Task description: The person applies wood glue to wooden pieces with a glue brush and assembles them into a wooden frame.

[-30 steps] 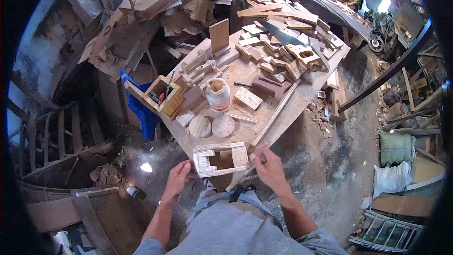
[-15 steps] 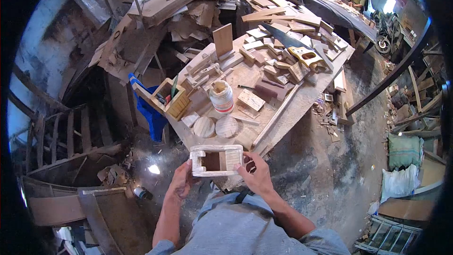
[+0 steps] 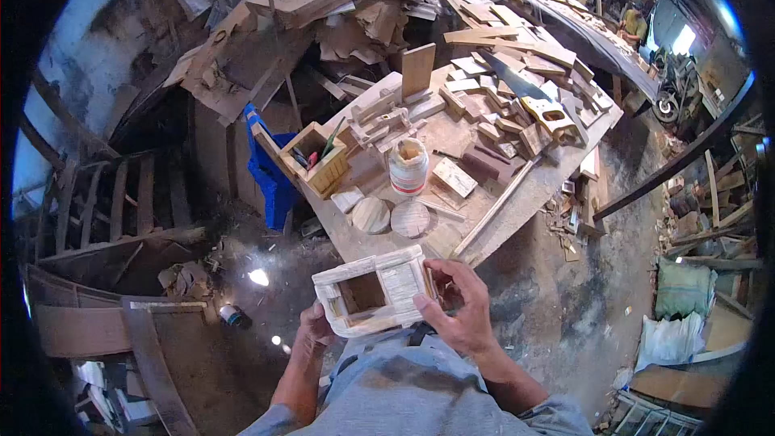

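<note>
Gripping a small open wooden frame (image 3: 375, 292) at lower centre of the frame, both hands share the piece: the left hand (image 3: 316, 331) clasps its lower-left corner from beneath, the right hand (image 3: 458, 307) pinches its right end with thumb on top. The frame's long axis runs left to right, tilted slightly upward to the right, just below the workbench (image 3: 517, 186) edge, near two round wooden discs (image 3: 391, 216).
</note>
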